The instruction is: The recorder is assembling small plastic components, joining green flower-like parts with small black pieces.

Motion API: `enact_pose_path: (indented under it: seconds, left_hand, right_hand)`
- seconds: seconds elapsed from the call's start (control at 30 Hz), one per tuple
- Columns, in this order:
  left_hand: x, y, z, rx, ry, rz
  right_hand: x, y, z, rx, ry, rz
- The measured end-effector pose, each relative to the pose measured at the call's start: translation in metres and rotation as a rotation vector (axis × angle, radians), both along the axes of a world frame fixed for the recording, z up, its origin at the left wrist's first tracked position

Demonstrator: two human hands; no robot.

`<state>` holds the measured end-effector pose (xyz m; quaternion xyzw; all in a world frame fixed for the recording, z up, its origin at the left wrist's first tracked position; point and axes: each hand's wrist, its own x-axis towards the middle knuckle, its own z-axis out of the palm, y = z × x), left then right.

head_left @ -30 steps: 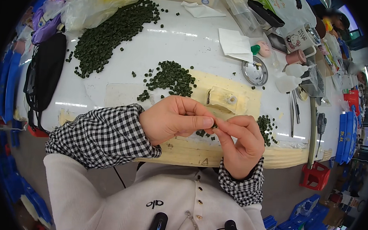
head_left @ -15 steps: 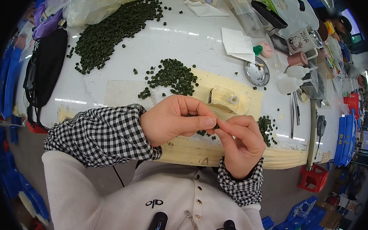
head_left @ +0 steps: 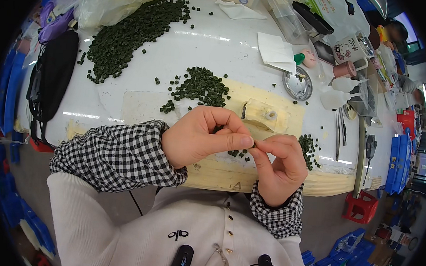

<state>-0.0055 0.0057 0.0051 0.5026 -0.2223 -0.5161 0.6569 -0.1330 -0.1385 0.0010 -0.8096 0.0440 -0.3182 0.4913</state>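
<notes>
Above the table's near edge my left hand (head_left: 208,135) and my right hand (head_left: 281,166) meet, thumbs and forefingers pinched together. Between their fingertips sits a small dark green piece (head_left: 254,145), mostly hidden by the fingers. Both hands are closed on it. A few loose green pieces (head_left: 239,154) lie below the hands, and a small pile of green pieces (head_left: 202,88) lies just beyond my left hand. Behind the fingertips stands a cream-coloured block (head_left: 264,115) with a pale round knob on top.
A large heap of green pieces (head_left: 126,37) spreads at the far left beside a black pouch (head_left: 57,79). Another small pile (head_left: 309,151) lies right of my right hand. Farther right are a round metal dish (head_left: 297,84), white squeeze bottles (head_left: 334,97) and tweezers (head_left: 338,134).
My fingertips have shifted very slightly to the right, still pressed together around the small piece. Little of it shows now. The piles on the table look the same.
</notes>
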Motion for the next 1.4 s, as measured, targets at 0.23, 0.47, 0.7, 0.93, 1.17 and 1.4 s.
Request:
enact_pose_path:
  seconds: [0.23,0.47,0.7,0.93,1.17,1.4]
  left_hand:
    - [-0.0005,0.0013,0.0059,-0.016,-0.038,0.042]
    - [-0.0009,0.0013,0.0060,-0.028,-0.177,0.180]
    - [0.0063,0.0048,0.0051,-0.134,-0.801,0.257]
    - [0.0042,0.0028,0.0091,-0.080,-0.654,0.260]
    - [0.0048,0.0028,0.0104,-0.082,-0.701,0.257]
    - [0.0039,0.0043,0.0066,-0.111,-0.796,0.273]
  right_hand:
    - [-0.0007,0.0000,-0.0001,-0.007,-0.014,0.004]
    - [-0.0014,-0.0021,0.0018,-0.012,0.046,0.138]
    - [-0.0008,-0.0022,0.0067,0.136,0.088,0.281]
    - [-0.0003,-0.0045,0.0076,0.129,0.100,0.266]
    - [0.0001,-0.0036,0.0071,0.053,0.078,0.245]
    - [0.0001,-0.0049,0.0057,0.007,0.072,0.259]
